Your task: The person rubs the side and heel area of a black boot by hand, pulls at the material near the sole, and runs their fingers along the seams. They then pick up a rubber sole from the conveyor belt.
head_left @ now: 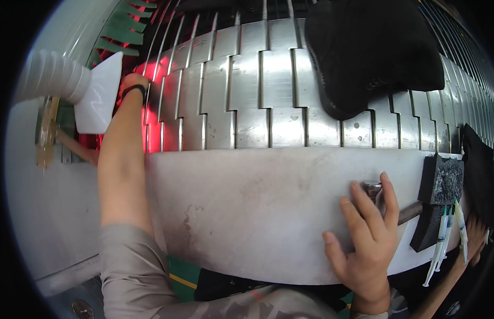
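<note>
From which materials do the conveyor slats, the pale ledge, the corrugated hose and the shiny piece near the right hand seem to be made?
Conveyor slats: bare metal, perhaps steel, with bright satin reflections. Pale ledge: maybe plastic or stone; faint, cloudy gloss. Corrugated hose: likely plastic, from its white moulded ribs. Shiny piece near the right hand: probably polished metal, by its highlights.

A factory production line shows in its equipment: an interlocking metal slat conveyor [246,80] runs along a pale work ledge [257,212], near a ribbed white duct [55,77], red-lit green curtain strips [123,34] and green-tipped syringes [461,228].
</note>
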`<state>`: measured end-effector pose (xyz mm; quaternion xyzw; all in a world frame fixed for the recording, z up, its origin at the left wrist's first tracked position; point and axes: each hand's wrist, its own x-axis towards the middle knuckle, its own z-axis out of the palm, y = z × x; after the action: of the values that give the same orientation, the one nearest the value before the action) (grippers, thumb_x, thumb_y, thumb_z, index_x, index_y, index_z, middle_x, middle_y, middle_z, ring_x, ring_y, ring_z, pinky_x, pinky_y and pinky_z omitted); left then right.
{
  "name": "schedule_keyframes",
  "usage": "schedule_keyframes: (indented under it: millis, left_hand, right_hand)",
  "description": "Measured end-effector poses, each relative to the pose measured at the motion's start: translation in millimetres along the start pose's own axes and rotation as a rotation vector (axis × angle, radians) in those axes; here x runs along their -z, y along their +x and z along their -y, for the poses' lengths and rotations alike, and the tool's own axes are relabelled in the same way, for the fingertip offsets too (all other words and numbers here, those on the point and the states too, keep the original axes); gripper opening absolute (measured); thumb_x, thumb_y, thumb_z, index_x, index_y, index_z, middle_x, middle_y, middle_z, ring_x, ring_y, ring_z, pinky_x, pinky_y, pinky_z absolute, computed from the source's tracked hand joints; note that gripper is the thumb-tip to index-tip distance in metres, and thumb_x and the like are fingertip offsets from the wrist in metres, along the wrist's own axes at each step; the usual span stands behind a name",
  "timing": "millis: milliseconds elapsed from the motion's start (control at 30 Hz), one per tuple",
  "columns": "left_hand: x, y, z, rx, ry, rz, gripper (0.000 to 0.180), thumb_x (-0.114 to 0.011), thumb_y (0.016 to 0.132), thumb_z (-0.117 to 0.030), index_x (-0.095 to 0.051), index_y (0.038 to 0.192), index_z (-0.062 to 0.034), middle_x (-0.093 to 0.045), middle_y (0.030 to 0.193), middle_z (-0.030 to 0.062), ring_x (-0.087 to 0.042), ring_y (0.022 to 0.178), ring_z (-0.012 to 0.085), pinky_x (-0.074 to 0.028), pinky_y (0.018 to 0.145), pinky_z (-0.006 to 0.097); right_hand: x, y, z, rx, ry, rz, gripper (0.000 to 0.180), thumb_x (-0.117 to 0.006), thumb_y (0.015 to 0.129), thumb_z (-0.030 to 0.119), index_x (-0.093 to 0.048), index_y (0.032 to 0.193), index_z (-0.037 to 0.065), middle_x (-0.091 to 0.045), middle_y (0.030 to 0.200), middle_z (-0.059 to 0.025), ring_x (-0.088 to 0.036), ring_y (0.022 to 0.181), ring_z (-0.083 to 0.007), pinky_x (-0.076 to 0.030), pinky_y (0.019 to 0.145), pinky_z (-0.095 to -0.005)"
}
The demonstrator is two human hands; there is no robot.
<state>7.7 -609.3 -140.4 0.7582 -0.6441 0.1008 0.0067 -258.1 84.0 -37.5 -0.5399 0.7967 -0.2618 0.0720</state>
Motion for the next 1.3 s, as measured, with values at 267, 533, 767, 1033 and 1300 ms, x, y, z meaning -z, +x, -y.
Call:
schedule_keyframes:
  millis: [267, 533, 767, 1033, 1300]
  left_hand:
    - [55.0, -134.9, -57.7, -0.476, -0.073, -0.257, 0.033, -0.081, 0.091, -0.028, -0.076, 0.118, -0.01, -0.071, 0.124, 0.0182, -0.071, 0.121, 0.0399, -0.06, 0.097, 0.053]
    - [115.5, -276.9, -72.7, -1.253, -0.445, -0.057, 0.105, -0.091, 0.08, -0.052, -0.048, 0.159, 0.0014, -0.058, 0.151, 0.025, -0.055, 0.143, 0.042, -0.046, 0.119, 0.047]
    - [157.1, -289.1, -7.3, -1.08, -0.222, 0.074, 0.088, -0.091, 0.076, -0.052, -0.062, 0.14, 0.0012, -0.062, 0.143, 0.0226, -0.057, 0.138, 0.0401, -0.05, 0.113, 0.05]
    - [229.0, -403.7, 76.5, -1.0, -0.424, 0.373, 0.09, -0.085, 0.09, -0.052, -0.057, 0.145, 0.0126, -0.076, 0.116, 0.0265, -0.076, 0.104, 0.0345, -0.058, 0.094, 0.043]
    - [188.2, -342.5, 32.3, -1.083, -0.568, 0.16, 0.073, -0.076, 0.1, -0.049, -0.063, 0.139, 0.0123, -0.075, 0.123, 0.0287, -0.075, 0.112, 0.036, -0.058, 0.098, 0.042]
  right_hand:
    - [-7.6, -1.6, 5.1, 0.035, 0.027, -0.037, 0.052, -0.088, 0.078, 0.02, -0.076, 0.122, -0.004, -0.067, 0.14, -0.0251, -0.047, 0.145, -0.057, -0.043, 0.115, -0.0615]
    - [-22.6, -48.2, 21.5, 0.142, 0.101, -0.316, 0.045, -0.084, 0.082, 0.015, -0.075, 0.122, -0.003, -0.066, 0.142, -0.0263, -0.053, 0.142, -0.0502, -0.042, 0.116, -0.0602]
    - [-45.3, -71.2, 32.4, 0.139, 0.001, -0.375, 0.03, -0.082, 0.084, 0.015, -0.077, 0.11, 0.0, -0.076, 0.126, -0.0161, -0.066, 0.13, -0.0327, -0.037, 0.121, -0.0593]
    - [-43.7, -76.3, 31.4, 0.145, 0.004, -0.4, 0.023, -0.083, 0.083, 0.011, -0.077, 0.105, 0.002, -0.079, 0.119, -0.0132, -0.07, 0.122, -0.0332, -0.038, 0.121, -0.0587]
    - [-41.6, -70.4, 37.9, 0.155, -0.021, -0.353, 0.026, -0.083, 0.083, 0.012, -0.077, 0.104, 0.0, -0.078, 0.119, -0.0154, -0.07, 0.121, -0.0332, -0.038, 0.121, -0.0592]
